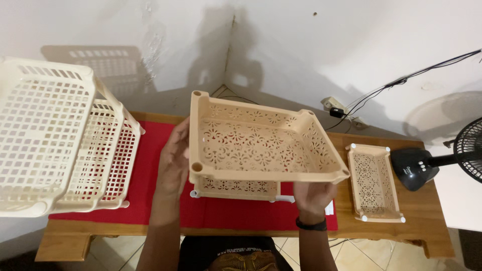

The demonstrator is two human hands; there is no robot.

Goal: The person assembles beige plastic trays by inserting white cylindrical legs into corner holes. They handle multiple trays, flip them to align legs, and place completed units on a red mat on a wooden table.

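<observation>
Two hands hold up a big tan tray (258, 143) with flower-shaped holes in it. The left hand (174, 160) is on the left side of the tray, with its fingers curled around the edge. The right hand (314, 194) grips the near right corner of the tray from below, and a black band (311, 226) sits on that wrist. The tray is tilted a little, so its far side is higher. It is in the air, right above another tan tray (236, 188) of the same kind. That lower tray rests on a red cloth (150, 165), and only its front side shows. A small white peg (194, 193) sticks out at its left corner. The red cloth lies on a long wooden surface (427, 211). Further right on the wood lies a smaller tan tray (374, 183) with white caps on its corners, well apart from the hands. On the left stands a tall cream basket rack (55, 135) with square holes. On the far right a black fan (437, 163) stands, and black wires (401, 80) run along the white wall (311, 50) to a plug (336, 108).
</observation>
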